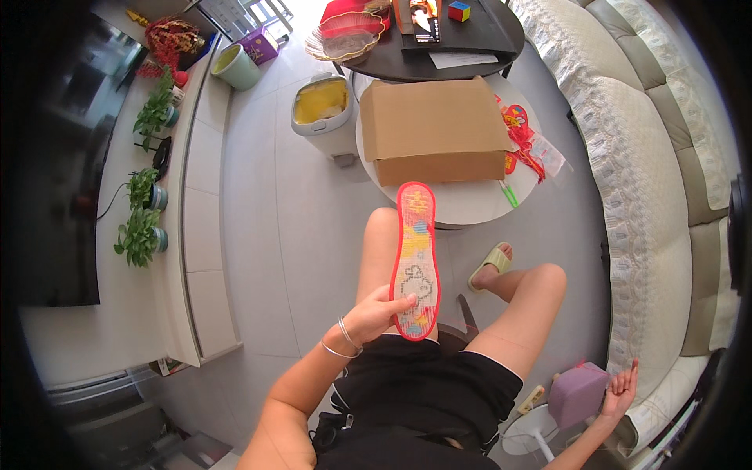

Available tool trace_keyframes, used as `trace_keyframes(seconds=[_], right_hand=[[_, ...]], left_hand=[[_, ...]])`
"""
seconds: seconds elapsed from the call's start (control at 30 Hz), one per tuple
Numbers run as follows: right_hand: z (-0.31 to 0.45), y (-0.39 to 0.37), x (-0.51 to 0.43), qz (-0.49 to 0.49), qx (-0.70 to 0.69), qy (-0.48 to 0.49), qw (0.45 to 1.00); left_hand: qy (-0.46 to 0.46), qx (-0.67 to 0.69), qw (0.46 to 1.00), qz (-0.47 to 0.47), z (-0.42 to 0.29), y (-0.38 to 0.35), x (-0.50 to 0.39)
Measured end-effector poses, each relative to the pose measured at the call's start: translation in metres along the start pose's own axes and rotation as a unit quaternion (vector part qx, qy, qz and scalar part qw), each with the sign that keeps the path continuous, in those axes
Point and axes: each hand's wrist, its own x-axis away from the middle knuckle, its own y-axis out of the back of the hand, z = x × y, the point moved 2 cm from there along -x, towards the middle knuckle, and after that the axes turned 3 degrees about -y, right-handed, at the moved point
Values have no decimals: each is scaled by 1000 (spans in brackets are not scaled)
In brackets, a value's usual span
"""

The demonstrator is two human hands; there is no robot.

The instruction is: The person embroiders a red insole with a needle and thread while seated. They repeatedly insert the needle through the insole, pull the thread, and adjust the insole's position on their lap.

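My left hand [376,312] grips the lower part of a cross-stitched insole [416,258] with a red border, the thumb on its face and the fingers behind. The insole stands lengthwise over my lap, showing yellow, blue and red stitching and a dark outlined figure. Out to the lower right, my right hand [621,390] is raised beside a purple padded object [578,393], fingers partly bent. A faint reddish thread runs between the insole side and that hand; whether the fingertips pinch it or a needle is too small to tell.
An open cardboard box [435,123] sits on a round white table [458,208], with red threads [526,147] and a green-handled tool [509,194] at its right. Behind is a dark table [505,29] holding a phone [424,20]. A bin [323,132] stands left, a sofa [640,194] right.
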Motion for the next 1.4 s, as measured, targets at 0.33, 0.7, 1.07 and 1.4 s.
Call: trace_keyframes(seconds=[0.33, 0.7, 1.07, 1.4], right_hand=[[-159, -190, 79, 214, 482, 113, 842], [-243, -323, 152, 498, 493, 213, 681], [-248, -306, 132, 467, 330, -32, 820], [-289, -314, 132, 455, 296, -46, 839]], left_hand=[[-7, 87, 996, 17, 6, -24, 4], [-22, 79, 997, 12, 23, -38, 11], [-11, 85, 996, -4, 21, -28, 15], [10, 97, 995, -33, 16, -15, 28]])
